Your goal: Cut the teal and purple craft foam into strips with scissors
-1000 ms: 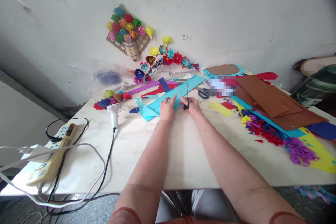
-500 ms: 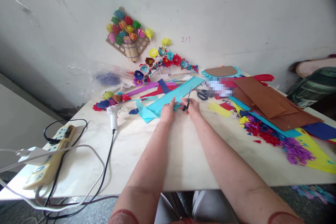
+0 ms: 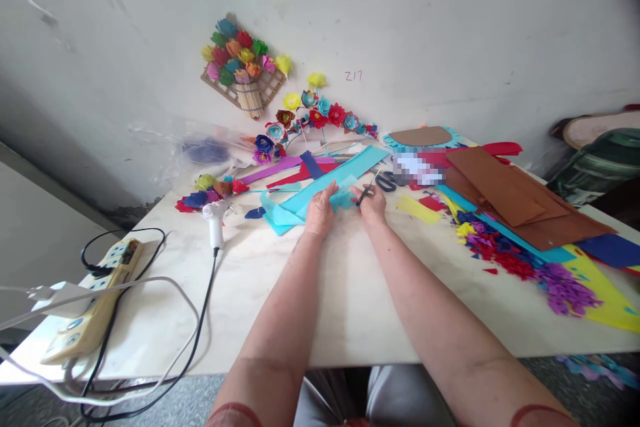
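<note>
Between my hands is a small light blue paper piece (image 3: pixel 344 193), smeared by motion. My left hand (image 3: pixel 319 212) grips its left side, thumb and fingers pointing away from me. My right hand (image 3: pixel 373 207) has a pair of dark-handled scissors (image 3: pixel 367 193) in its fingers, the blades pointing away to the upper right. Its fingertips are close to the paper's right edge, and I cannot tell whether they pinch it too. A long light blue paper strip (image 3: pixel 345 175) lies behind both hands, its near left end folded over.
A white glue gun (image 3: pixel 216 227) stands on the left, its black cord running to a power strip (image 3: pixel 95 307). Bigger scissors (image 3: pixel 385 181) lie beyond my right hand. Brown sheets (image 3: pixel 515 187) and coloured paper scraps (image 3: pixel 510 260) cover the right side. Paper flowers (image 3: pixel 320 113) stand by the wall.
The small blue paper between my hands has spread upward and blurred. My right hand has shifted slightly right, and the scissors have tilted further to the right.
</note>
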The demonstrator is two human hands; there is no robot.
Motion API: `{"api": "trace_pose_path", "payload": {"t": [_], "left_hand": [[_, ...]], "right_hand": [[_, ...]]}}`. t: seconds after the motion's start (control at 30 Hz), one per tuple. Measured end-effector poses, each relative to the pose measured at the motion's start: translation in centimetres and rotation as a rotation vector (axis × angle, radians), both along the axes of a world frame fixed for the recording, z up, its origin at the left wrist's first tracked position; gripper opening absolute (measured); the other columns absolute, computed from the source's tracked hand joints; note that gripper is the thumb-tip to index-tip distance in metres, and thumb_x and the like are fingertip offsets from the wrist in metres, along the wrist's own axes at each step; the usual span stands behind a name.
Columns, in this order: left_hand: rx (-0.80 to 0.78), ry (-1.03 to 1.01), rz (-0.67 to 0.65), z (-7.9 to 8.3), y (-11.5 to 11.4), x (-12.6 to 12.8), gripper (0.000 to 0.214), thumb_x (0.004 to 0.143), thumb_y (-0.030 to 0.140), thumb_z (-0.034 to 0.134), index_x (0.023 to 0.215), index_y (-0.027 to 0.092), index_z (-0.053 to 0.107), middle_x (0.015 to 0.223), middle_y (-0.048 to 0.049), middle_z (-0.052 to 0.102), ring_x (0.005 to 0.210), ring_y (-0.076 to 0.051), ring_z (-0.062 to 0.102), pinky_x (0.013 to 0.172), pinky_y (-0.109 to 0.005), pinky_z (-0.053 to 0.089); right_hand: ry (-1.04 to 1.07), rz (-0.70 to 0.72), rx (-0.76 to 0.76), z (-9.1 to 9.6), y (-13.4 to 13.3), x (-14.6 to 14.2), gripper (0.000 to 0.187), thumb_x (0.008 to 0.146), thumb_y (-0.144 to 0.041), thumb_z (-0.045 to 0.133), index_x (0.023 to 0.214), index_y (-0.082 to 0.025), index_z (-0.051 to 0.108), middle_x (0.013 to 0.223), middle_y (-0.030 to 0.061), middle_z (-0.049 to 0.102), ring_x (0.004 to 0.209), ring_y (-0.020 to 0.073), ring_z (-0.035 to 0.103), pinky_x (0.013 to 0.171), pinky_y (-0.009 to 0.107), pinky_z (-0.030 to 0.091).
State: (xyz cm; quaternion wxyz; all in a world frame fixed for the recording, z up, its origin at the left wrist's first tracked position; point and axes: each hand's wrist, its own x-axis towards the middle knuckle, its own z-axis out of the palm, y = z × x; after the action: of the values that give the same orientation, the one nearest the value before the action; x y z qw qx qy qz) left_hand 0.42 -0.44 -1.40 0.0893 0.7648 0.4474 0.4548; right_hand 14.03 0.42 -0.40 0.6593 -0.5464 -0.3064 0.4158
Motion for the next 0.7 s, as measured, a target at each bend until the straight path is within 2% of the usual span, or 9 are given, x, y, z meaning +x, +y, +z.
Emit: {"api": "trace_pose_path", "payload": {"t": [0.17,0.33,0.47,0.6,0.7], "left_hand": [[-0.028,-0.004,0.016,0.5,-0.4,0.2,0.067,0.069,-0.002,0.035,0.131,0.019,0.046,0.122,-0.0062,0.061,0.114,-0.018,0.054,0.101,-0.036,0.038],[-0.044,-0.053,0.076,0.7,-0.3,-0.1,0.060,0.071,-0.002,0.036,0.126,0.018,0.052,0.126,-0.0082,0.058,0.117,-0.018,0.053,0.102,-0.034,0.038],[-0.041,-0.205,-0.020,1.4,0.0,-0.7,0.048,0.077,0.003,0.039,0.119,0.018,0.057,0.114,-0.0081,0.065,0.110,-0.017,0.058,0.099,-0.033,0.041],[-0.165,-0.393,-0.052,2.5,0.0,-1.3,0.042,0.073,0.004,0.047,0.109,0.019,0.063,0.100,-0.0067,0.070,0.101,-0.019,0.063,0.094,-0.034,0.044],[-0.307,-0.495,-0.120,3.0,0.0,-1.5,0.040,0.070,0.007,0.052,0.107,0.016,0.064,0.091,-0.0079,0.071,0.095,-0.020,0.064,0.087,-0.033,0.048]], "right_hand": [[0.156,0.082,0.093,0.5,-0.2,0.1,0.042,0.057,-0.036,0.070,0.090,-0.020,0.049,0.073,0.0013,0.066,0.052,0.0145,0.062,0.030,0.017,0.034],[0.304,0.140,0.116,0.7,-0.3,0.3,0.034,0.059,-0.027,0.064,0.088,-0.019,0.048,0.068,0.0007,0.066,0.050,0.0142,0.062,0.030,0.017,0.035],[0.345,0.147,0.095,0.8,-0.2,0.4,0.038,0.055,-0.023,0.066,0.088,-0.020,0.048,0.066,-0.0008,0.065,0.052,0.0145,0.062,0.031,0.016,0.034],[0.334,0.223,0.109,0.8,-0.1,0.4,0.051,0.048,-0.025,0.074,0.092,-0.020,0.048,0.065,-0.0038,0.062,0.056,0.0157,0.063,0.033,0.017,0.037],[0.324,0.280,0.144,0.8,-0.1,0.4,0.058,0.045,-0.028,0.078,0.095,-0.020,0.049,0.064,-0.0050,0.060,0.054,0.0146,0.062,0.031,0.015,0.031]]}}
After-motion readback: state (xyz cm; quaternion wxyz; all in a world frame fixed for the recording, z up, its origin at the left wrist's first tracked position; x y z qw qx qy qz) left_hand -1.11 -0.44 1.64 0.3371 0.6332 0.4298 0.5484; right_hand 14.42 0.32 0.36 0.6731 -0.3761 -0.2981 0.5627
